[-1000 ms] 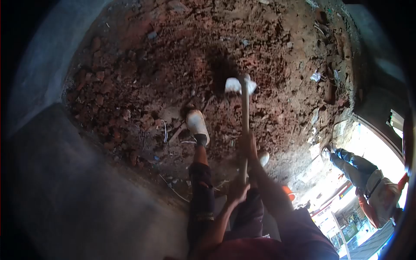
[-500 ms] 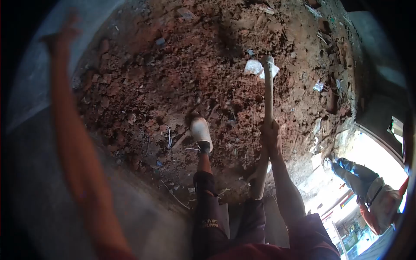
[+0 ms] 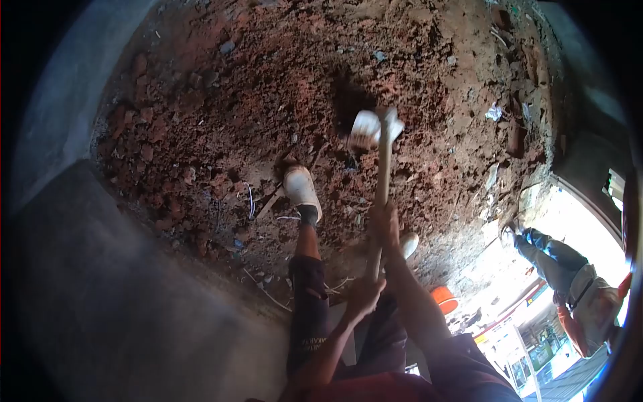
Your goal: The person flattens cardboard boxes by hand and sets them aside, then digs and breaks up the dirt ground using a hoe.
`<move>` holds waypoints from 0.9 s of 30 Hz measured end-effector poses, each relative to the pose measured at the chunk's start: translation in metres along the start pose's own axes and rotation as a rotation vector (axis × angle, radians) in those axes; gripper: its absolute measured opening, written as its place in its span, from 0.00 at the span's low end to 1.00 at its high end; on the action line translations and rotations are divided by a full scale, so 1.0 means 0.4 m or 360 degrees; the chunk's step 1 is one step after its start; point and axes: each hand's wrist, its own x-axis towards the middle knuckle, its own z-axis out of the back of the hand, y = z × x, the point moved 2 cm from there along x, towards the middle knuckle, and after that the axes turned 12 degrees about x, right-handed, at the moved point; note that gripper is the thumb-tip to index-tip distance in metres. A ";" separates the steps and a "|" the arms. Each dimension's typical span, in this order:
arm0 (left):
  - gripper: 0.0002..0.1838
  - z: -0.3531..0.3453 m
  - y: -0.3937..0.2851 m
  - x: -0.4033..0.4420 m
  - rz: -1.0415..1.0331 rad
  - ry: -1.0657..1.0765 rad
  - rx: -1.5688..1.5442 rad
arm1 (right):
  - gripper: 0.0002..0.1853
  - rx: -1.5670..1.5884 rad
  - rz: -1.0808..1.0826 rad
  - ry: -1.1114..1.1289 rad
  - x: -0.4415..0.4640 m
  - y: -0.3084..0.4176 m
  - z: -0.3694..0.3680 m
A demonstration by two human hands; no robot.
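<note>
A long wooden-handled hoe (image 3: 384, 167) is held over broken reddish soil (image 3: 268, 114). Its pale metal head (image 3: 366, 128) is slightly blurred, beside a dark hollow in the dirt. My left hand (image 3: 365, 296) is wrapped round the lower end of the handle. Farther up the same handle, my right hand (image 3: 384, 224) is closed on it. Both of my feet are on the ground, the left shoe (image 3: 303, 189) to the left of the hoe and the right shoe (image 3: 408, 245) partly hidden behind my right arm.
Grey walls (image 3: 87, 268) border the soil on the left. An orange bucket (image 3: 444, 299) is at the lower right. Another person (image 3: 569, 275) stands by the bright opening at the right. White scraps (image 3: 493, 112), a stick (image 3: 270, 202) and a white strip (image 3: 251, 201) lie on the dirt.
Since half a second ago, my left hand has come from the raised position at the far left back onto the handle. The hoe has shifted left and its head is lower in view.
</note>
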 end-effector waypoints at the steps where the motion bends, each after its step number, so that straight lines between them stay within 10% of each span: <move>1: 0.15 -0.073 0.091 -0.010 0.0016 0.0009 0.0008 | 0.16 -0.0168 0.0183 -0.0029 -0.027 -0.118 0.017; 4: 0.18 -0.123 0.170 -0.008 -0.0501 -0.0634 -0.0060 | 0.15 -0.0451 0.0412 -0.0099 -0.052 -0.165 0.053; 6: 0.19 -0.077 0.078 -0.079 0.0003 0.0131 -0.0290 | 0.15 -0.0358 0.0275 -0.0123 -0.113 -0.030 0.061; 13: 0.21 0.071 -0.137 0.126 -0.0744 -0.0308 0.0109 | 0.13 0.0526 0.0548 0.0035 0.056 0.252 0.015; 18: 0.15 -0.082 0.090 0.021 -0.0125 -0.0066 -0.0199 | 0.16 -0.0927 0.0558 -0.0323 -0.020 -0.130 -0.002; 23: 0.08 -0.179 0.134 -0.122 0.0057 0.0038 -0.0514 | 0.21 -0.0410 0.0265 -0.0109 -0.176 -0.065 0.088; 27: 0.15 -0.150 -0.051 0.005 -0.0873 -0.0375 0.0383 | 0.17 0.0353 0.0246 0.0038 -0.102 0.220 0.176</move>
